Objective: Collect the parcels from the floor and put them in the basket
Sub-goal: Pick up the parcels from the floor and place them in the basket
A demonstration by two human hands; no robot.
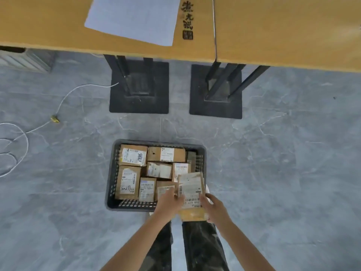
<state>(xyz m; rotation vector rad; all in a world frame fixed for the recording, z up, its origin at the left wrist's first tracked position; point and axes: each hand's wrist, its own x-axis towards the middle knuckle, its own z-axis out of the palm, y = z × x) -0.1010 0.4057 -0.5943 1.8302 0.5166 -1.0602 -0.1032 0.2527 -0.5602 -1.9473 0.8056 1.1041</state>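
1. The floor (283, 173) is grey and open on every side of the basket. No loose parcel lies on the part in view, so this may be among the last to go in.
2. The desk (58, 26) runs across the top of the view. Its two black bases (139, 106) stand well beyond the basket, out of the way of the arms.
3. The basket (111, 192) sits on the floor just in front of the person's legs. It is nearly full, with boxed parcels (132, 155) lying flat and packed side by side.
4. The flat parcel (192, 189) is held above the basket's near right corner, partly overhanging the near rim. It may be two pieces stacked; I cannot tell.
5. Both hands hold it: the left hand (169, 200) grips its left edge and the right hand (214, 207) its right edge, fingers curled round it.
6. To place it well, I would carry it forward clear of the near rim. Then lower it level onto the boxes at the right side and let go only once it rests there. What room is left looks to be on top of the boxes, so tilted it could slide off over the wall.
7. A white cord (25, 133) loops on the floor far to the left, well apart from the basket.
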